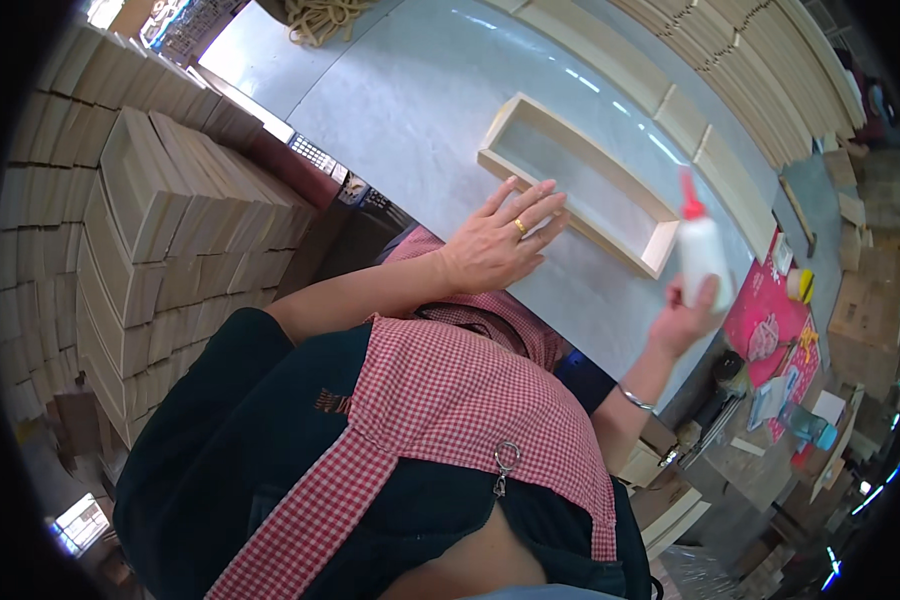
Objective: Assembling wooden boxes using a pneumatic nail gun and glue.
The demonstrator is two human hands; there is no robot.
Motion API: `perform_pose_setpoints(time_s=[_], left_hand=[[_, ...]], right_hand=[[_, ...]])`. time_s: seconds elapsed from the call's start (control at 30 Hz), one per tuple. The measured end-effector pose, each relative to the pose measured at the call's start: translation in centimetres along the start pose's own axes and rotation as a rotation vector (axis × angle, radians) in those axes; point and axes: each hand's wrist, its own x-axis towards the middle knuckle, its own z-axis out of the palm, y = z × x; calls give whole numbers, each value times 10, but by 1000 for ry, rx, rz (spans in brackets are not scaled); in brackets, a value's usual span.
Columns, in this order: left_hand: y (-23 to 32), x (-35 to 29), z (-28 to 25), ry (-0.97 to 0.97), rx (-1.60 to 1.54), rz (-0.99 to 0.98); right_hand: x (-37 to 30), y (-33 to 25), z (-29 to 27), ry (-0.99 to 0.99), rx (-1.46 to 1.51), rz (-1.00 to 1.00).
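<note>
A long, narrow frame of pale wood [660, 247] lies on the grey tabletop [400, 130], its inside showing bare table. My left hand [505, 235], with a ring on one finger, is stretched out at the frame's near long side. Its fingertips overlap that side; whether they press on it I cannot tell. My right hand [688, 318] is wrapped round the lower part of a white squeeze bottle [705, 255] with a red nozzle. The bottle is held upright, nozzle up, beside the frame's right end, and is slightly blurred.
Stacked wooden frames [135, 210] rise at the left. Along the table's far side lie wooden strips [660, 95] and tall rows of boards [760, 70]. Coiled cord [320, 18] sits at the far left. At right are a hammer [798, 215], yellow tape [799, 285] and a blue bottle [810, 427].
</note>
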Motion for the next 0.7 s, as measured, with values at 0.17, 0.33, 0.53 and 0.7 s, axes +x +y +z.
perform_pose_setpoints(time_s=[0.17, 0.33, 0.53, 0.7], left_hand=[[-6, -12, -1, 22, -53, 12], [-13, -19, 8, 56, -57, 53], [-15, -21, 9, 42, -59, 42], [-16, -19, 10, 38, -66, 50]], right_hand=[[-46, -8, 78, -323, -116, 148], [-47, 8, 99, -507, -315, -74], [-46, -4, 117, -595, -338, -139], [-41, -6, 123, -624, -398, -174]])
